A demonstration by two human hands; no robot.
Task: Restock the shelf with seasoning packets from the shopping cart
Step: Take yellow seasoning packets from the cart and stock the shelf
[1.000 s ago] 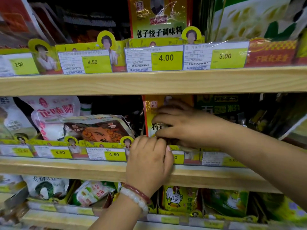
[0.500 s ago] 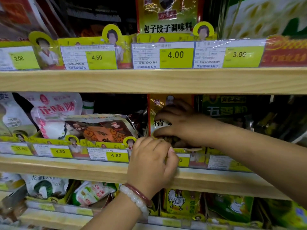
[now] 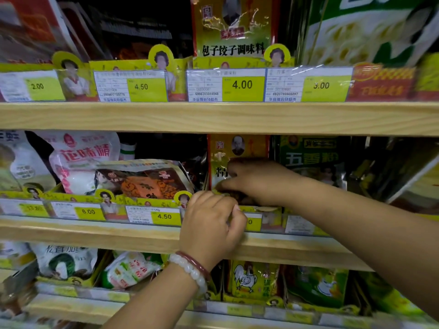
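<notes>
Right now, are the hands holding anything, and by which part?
The right hand grips the yellow seasoning packet near its lower edge. The left hand curls against the shelf's label strip; whether it holds anything cannot be told.

This is a grocery shop aisle. Wooden shelves [image 3: 213,118] run in tiers, each edged with a strip of printed price tags [image 3: 242,85] reading 2.00, 4.50, 4.00, 3.00 and 6.00, with barcodes. Behind them stand rows of packaged seasoning packets [image 3: 234,29] and bags [image 3: 83,157] with Chinese labels, set in yellow display trays [image 3: 133,200].
</notes>
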